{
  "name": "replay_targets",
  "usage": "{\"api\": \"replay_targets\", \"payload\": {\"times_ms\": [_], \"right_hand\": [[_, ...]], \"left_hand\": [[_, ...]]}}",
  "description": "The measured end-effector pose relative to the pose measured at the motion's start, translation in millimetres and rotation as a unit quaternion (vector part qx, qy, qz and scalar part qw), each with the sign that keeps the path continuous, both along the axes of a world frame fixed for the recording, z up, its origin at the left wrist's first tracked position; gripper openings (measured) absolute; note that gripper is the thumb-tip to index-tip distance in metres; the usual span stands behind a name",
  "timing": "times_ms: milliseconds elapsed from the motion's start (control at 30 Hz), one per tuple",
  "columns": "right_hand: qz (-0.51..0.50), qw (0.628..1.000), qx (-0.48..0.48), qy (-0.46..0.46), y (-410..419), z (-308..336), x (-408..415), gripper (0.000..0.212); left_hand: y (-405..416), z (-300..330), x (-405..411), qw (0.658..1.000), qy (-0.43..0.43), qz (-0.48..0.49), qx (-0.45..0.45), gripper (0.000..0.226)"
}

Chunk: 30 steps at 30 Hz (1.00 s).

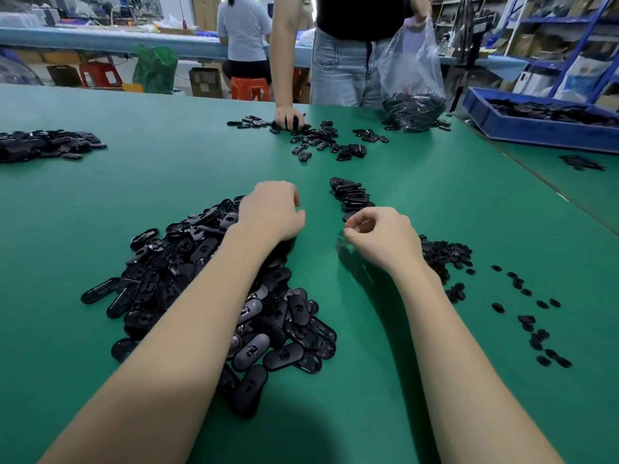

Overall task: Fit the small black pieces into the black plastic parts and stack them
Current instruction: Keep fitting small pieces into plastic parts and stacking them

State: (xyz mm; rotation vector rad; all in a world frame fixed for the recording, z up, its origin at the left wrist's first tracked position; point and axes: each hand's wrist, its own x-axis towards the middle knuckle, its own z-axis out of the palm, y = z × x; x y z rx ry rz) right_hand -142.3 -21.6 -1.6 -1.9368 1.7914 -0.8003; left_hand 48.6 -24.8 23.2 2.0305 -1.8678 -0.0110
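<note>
A big heap of oval black plastic parts (201, 289) lies on the green table (167, 182) at the near left. My left hand (271, 211) hovers over the heap's far edge, fingers curled down; I cannot see anything in it. My right hand (382, 236) hangs just above the table, thumb and forefinger curled toward each other, with no piece visible between them. A stacked row of fitted parts (350, 195) lies just beyond my right hand. Small black pieces (445, 254) are piled and scattered to its right.
Across the table a standing person rests a hand (288, 117) on scattered black parts (321, 139) and holds a clear plastic bag (413, 95) of parts. Another pile (43, 145) lies far left. A blue bin (542, 120) of parts sits at far right.
</note>
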Motion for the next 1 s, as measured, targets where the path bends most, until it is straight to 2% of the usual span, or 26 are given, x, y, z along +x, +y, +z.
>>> {"api": "replay_targets", "payload": {"times_ms": [67, 133, 267, 367, 533, 600, 733, 800, 900, 1000], "right_hand": [[0.008, 1.0, 0.007, 0.0, 0, -1, 2, 0.004], [0.014, 1.0, 0.016, 0.0, 0, -3, 4, 0.004], [0.029, 0.999, 0.017, 0.002, 0, -5, 5, 0.004], [0.035, 0.999, 0.013, 0.0, 1, -4, 6, 0.005], [0.047, 0.999, 0.016, -0.017, 1, -4, 6, 0.006], [0.048, 0.997, 0.014, -0.051, 0, -2, 5, 0.003], [0.102, 0.974, 0.054, -0.193, 5, 5, 6, 0.026], [0.121, 0.962, 0.061, -0.237, 7, 9, 5, 0.024], [0.124, 0.963, 0.052, -0.234, 9, 15, -3, 0.007], [0.124, 0.964, 0.104, -0.212, 12, 23, -17, 0.005]], "left_hand": [[-12, 4, 1, 0.996, -0.074, 0.033, 0.03, 0.031], [-21, 6, 0, 0.991, -0.109, 0.053, 0.058, 0.026], [-26, 2, 4, 0.992, -0.043, 0.075, 0.089, 0.018], [-27, -1, 6, 0.994, -0.031, 0.078, 0.069, 0.029], [-24, 5, 4, 0.998, -0.025, 0.063, 0.009, 0.025], [-16, 9, -4, 0.998, 0.012, 0.044, -0.033, 0.019], [6, 12, -25, 0.977, 0.204, 0.001, -0.057, 0.01], [14, 10, -36, 0.959, 0.276, -0.024, -0.059, 0.008], [21, 5, -46, 0.939, 0.333, -0.045, -0.068, 0.008], [26, -2, -44, 0.921, 0.378, -0.081, -0.042, 0.008]]}}
